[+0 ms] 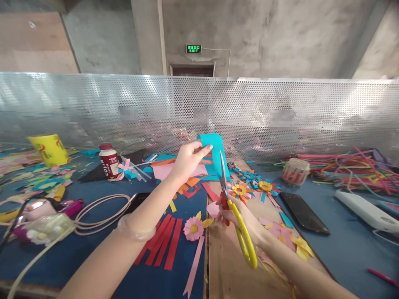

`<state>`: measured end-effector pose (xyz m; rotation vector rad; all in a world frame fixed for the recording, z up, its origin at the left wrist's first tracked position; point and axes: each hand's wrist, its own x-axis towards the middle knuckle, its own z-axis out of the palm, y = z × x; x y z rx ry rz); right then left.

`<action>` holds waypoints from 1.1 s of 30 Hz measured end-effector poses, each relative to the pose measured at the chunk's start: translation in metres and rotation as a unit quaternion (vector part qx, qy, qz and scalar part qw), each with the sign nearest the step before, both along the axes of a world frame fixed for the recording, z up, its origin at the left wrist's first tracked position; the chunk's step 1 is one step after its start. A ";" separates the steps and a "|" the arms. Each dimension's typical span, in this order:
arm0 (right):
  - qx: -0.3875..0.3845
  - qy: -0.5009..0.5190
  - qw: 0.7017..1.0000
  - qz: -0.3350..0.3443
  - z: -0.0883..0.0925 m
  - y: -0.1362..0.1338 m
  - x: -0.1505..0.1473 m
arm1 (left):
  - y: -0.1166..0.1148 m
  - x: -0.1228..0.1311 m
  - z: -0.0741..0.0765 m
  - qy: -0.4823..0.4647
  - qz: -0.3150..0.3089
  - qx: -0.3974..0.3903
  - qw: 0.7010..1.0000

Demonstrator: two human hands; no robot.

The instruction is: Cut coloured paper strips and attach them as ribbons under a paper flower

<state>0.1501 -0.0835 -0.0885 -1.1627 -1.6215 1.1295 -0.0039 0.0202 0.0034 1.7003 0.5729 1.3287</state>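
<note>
Up in the middle, my left hand (191,160) pinches a curved strip of turquoise paper (215,145) between thumb and fingers. My right hand (238,218) is closed on a pair of scissors (245,245) with yellow and orange-red handles. Their blades point upward beside the hanging end of the strip; I cannot tell whether they touch it. Below my hands lie several red paper strips (163,245), a pink paper flower (193,229) and a pink strip (195,268). Blue and orange paper flowers with yellow centres (238,189) lie just beyond my right hand.
A brown-red bottle (109,162) and a yellow paper tub (50,150) stand at left, near a coiled cable (99,211). At right are a black phone (304,212), a white power strip (368,211), a jar (295,171) and colourful stems (352,170). A perforated metal panel (149,108) stands behind.
</note>
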 end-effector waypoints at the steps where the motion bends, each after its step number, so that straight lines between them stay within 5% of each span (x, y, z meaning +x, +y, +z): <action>1: 0.002 -0.003 1.000 0.000 0.000 0.000 0.000 | 0.000 0.000 0.000 -0.002 -0.002 0.000 1.000; 33: 0.004 0.024 0.999 -0.027 -0.002 0.001 -0.002 | 0.001 -0.001 0.001 0.015 0.026 0.012 0.999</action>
